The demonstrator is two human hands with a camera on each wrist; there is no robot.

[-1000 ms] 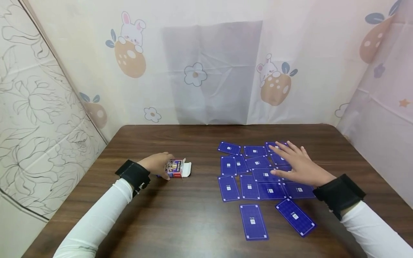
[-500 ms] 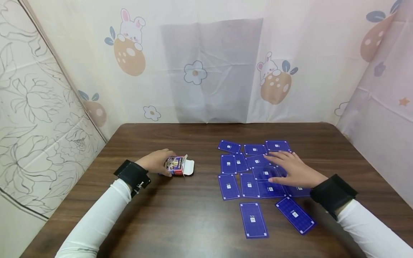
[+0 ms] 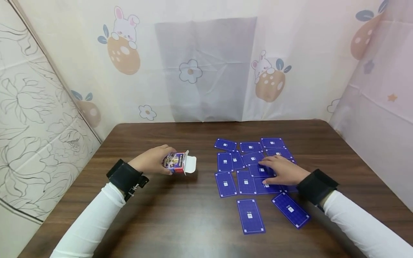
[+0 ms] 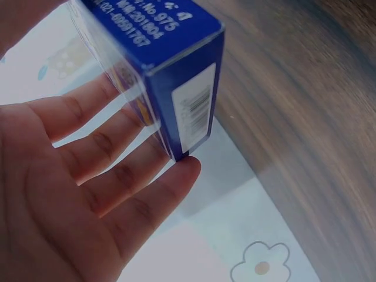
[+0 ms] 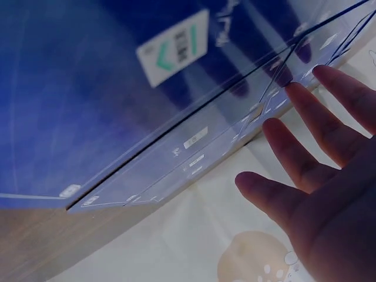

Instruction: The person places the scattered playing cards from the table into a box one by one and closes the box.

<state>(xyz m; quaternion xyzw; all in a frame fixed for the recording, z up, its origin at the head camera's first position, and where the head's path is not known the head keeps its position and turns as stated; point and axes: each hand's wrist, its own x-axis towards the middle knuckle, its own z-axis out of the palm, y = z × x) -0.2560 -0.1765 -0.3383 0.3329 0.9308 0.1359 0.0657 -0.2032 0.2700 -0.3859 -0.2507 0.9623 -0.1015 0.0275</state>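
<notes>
On the left of the table, my left hand (image 3: 153, 160) grips a small card box (image 3: 174, 162) between thumb and fingers. Its white end flap (image 3: 190, 164) is folded out to the right. The left wrist view shows the blue side of the box (image 4: 164, 100) with a barcode, fingers along its far face. My right hand (image 3: 284, 172) is spread low over blue-backed playing cards (image 3: 226, 184), fingertips right at those in the middle. In the right wrist view, its fingers are apart and slightly bent beside a large blue card (image 5: 106, 106), with nothing pinched between them.
Cards lie face down in rough, partly overlapping rows on the right of the brown table (image 3: 180, 215). Nearer the front are two separate cards, one straight card (image 3: 250, 216) and one slanted card (image 3: 291, 210). A printed cloth (image 3: 206, 71) hangs behind the table.
My right hand has come down and left, from raised above the cards to close over the middle ones. The box in my left hand has shifted slightly right and up.
</notes>
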